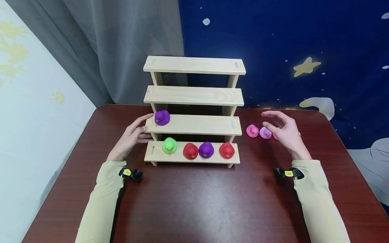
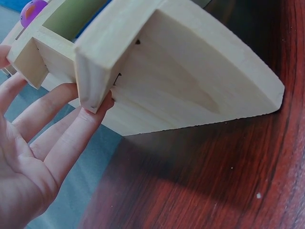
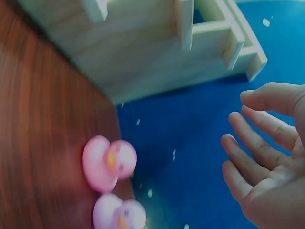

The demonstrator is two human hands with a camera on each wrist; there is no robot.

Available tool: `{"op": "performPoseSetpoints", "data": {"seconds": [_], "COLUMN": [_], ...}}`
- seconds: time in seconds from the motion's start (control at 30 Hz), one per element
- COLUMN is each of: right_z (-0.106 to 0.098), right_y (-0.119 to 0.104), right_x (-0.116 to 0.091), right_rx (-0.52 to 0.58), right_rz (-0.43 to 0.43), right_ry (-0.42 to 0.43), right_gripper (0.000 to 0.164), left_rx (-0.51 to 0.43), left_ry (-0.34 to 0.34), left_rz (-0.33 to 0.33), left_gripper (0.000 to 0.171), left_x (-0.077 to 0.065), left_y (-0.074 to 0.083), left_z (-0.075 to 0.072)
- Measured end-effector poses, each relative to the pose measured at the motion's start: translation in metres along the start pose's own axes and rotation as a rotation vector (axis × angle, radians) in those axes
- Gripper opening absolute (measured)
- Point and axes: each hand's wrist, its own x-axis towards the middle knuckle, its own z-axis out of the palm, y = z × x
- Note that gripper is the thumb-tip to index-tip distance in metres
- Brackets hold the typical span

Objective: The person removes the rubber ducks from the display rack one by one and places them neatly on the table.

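Note:
A light wooden stepped rack (image 1: pixel 200 125) stands on the table. My left hand (image 1: pixel 129 140) is at its left side, with extended fingers touching the end of a board (image 2: pixel 93 81). Close to those fingertips, a purple rubber duck (image 1: pixel 162 117) sits at the left end of the second board from the bottom. Right of the rack, my right hand (image 1: pixel 287 133) is held above the table with fingers spread, slightly bent and holding nothing. Beside it are a pink duck (image 1: pixel 252 131) and a lilac duck (image 1: pixel 265 132); another pink duck (image 1: pixel 275 136) is mostly hidden behind the hand.
Along the lowest board sit a green duck (image 1: pixel 169 145), a red duck (image 1: pixel 190 151), a purple duck (image 1: pixel 206 150) and another red duck (image 1: pixel 226 150). A grey curtain (image 1: pixel 127 50) and a dark blue starry cloth (image 1: pixel 267 50) hang behind the brown table (image 1: pixel 194 202).

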Motion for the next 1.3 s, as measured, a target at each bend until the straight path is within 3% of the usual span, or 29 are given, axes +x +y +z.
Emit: {"op": "performPoseSetpoints", "data": {"seconds": [0.57, 0.93, 1.3], "right_z": [0.049, 0.084, 0.123], "right_y": [-0.043, -0.059, -0.069], "right_x": [0.010, 0.013, 0.015], "right_rx": [0.265, 0.294, 0.338], "right_rz": [-0.078, -0.132, -0.100], "right_ry": [-0.070, -0.188, -0.274], "right_gripper": [0.034, 0.032, 0.033], "left_rx": [-0.010, -0.017, -0.002], "left_ry": [0.004, 0.008, 0.008], "left_rz": [0.010, 0.015, 0.014], "left_gripper": [0.046, 0.045, 0.045], "left_x": [-0.001, -0.003, 0.000], "left_y": [-0.001, 0.001, 0.000], "left_z": [-0.001, -0.001, 0.000]}}
